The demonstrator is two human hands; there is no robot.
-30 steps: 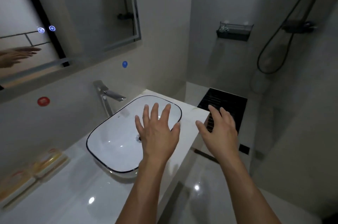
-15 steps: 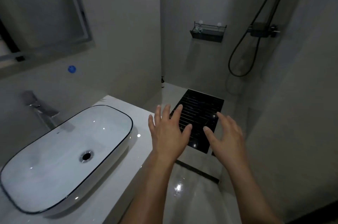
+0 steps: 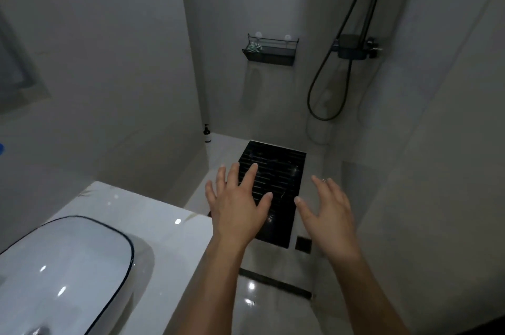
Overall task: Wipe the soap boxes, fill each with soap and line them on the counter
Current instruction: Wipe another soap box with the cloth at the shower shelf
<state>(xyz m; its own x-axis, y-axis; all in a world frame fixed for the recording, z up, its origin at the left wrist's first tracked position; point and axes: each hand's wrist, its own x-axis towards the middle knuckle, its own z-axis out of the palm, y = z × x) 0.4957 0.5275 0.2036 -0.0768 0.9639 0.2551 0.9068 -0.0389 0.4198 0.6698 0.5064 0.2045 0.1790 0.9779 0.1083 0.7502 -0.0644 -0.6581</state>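
A: White glossy desk [image 3: 153, 214] at lower left, ceiling lights glinting off it.
B: And on it?
A: A white basin [image 3: 62, 274] with a thin dark rim, sitting on top.
B: The floor [image 3: 273, 313]?
A: Pale shiny tile, with a black slatted grate [image 3: 276, 170] set in it, a small dark square drain [image 3: 304, 244] just beside it, and a dark bottle [image 3: 207, 134] standing in the far corner.

The view has swung right: the white black-rimmed oval basin [image 3: 65, 274] now sits at the lower left, the faucet and soap boxes gone from sight, both hands over the black slatted floor grate [image 3: 276, 184].
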